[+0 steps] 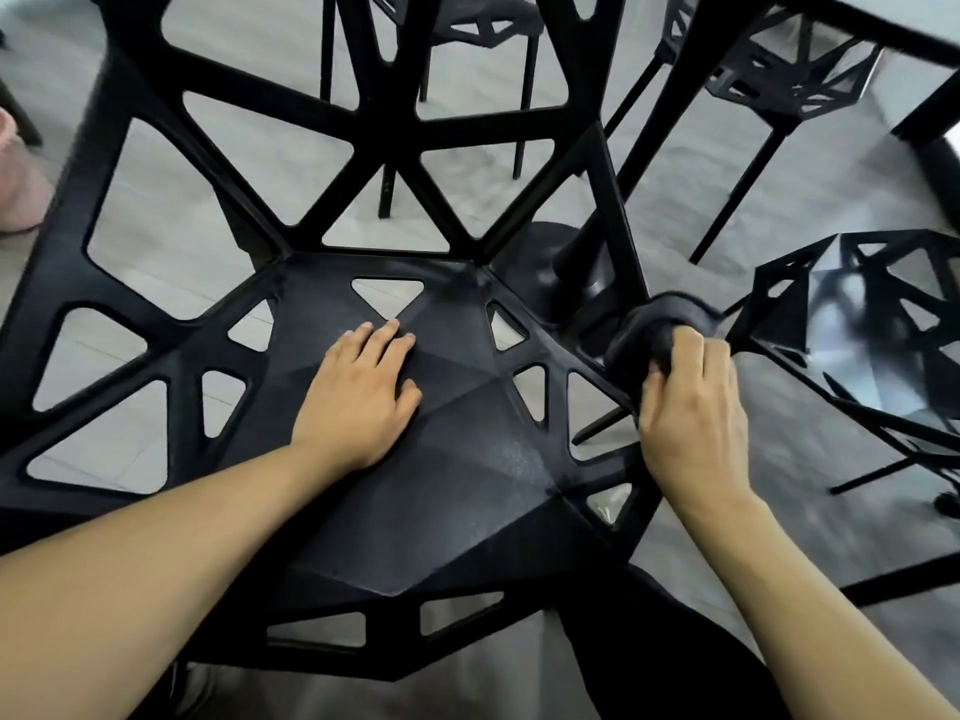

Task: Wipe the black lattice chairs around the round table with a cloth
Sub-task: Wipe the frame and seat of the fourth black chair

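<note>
The person's left hand (358, 394) lies flat and open on the seat of the nearest black lattice chair (467, 459), palm down near the middle of the faceted seat panel, fingers spread slightly toward the seat's back edge and holding nothing. The right hand (691, 407) is closed around a dark cloth (654, 330), bunched into a wad and pressed against the chair's right-hand edge, where the seat meets the lattice side frame. The chair fills most of the view, its open-web backrest rising toward the top edge. Beyond its right side stand the black pedestal base (550, 262) of the table and, at the top right corner, the pale table top (883, 23). A second lattice chair (852, 330) stands just right of the cloth hand, a third chair (779, 70) sits under the table's edge, and a fourth (467, 18) shows through the backrest. The floor (779, 459) is grey.
</note>
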The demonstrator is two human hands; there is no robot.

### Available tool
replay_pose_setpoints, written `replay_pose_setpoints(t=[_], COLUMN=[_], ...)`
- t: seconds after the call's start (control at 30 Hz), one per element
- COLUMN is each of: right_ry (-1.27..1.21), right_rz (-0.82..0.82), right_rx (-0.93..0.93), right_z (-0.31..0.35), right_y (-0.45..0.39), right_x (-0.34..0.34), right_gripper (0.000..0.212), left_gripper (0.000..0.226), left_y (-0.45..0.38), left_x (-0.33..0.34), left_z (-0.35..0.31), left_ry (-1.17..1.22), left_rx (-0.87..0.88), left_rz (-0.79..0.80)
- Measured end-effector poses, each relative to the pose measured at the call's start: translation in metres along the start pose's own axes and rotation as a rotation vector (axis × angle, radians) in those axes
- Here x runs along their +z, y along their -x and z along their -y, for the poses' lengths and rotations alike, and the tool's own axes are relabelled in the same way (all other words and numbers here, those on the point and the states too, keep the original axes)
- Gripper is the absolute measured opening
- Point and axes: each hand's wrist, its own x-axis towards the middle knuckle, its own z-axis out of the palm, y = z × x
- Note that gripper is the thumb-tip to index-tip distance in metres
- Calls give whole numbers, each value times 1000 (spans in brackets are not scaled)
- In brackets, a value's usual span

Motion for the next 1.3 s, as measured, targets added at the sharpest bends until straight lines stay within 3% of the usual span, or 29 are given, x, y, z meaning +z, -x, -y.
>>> replay_pose_setpoints(t=[0.1,0.2,0.27,0.37,0.47,0.63,0.8,0.93,1.03,1.17,1.3], right_ry=[17,-22,2,210,321,340,350,451,490,376,203], right_rz=[-276,-378,-318,-28,324,519,588,535,510,468,553], right_rx=[-272,-476,-600,-792,-759,-723,-721,-785,-800,-953,-869], right_z=[18,65,98,121,114,100,58,45,39,39,45], right_y=[-22,-67,-101,-133,-130,-132,-111,-79,-58,-22,9], right_x=[-3,1,20,80,126,119,80,61,51,40,31], right_gripper=[45,52,53,50,55,69,53,55,45,39,53], left_gripper=[64,63,62,62,61,61,63,65,68,70,75], left_y=[0,0,0,-1,-2,-2,-1,3,6,7,6], left_x=[1,3,4,4,6,5,3,3,6,6,6], left_z=[0,1,1,2,3,6,2,-3,-9,-13,-13], left_ry=[-5,-17,-20,-13,-25,3,27,46,20,20,2], left_rx=[0,-1,2,4,12,31,13,29,48,54,70], left_rz=[-9,-4,-7,-19,-29,-44,-19,3,30,41,39])
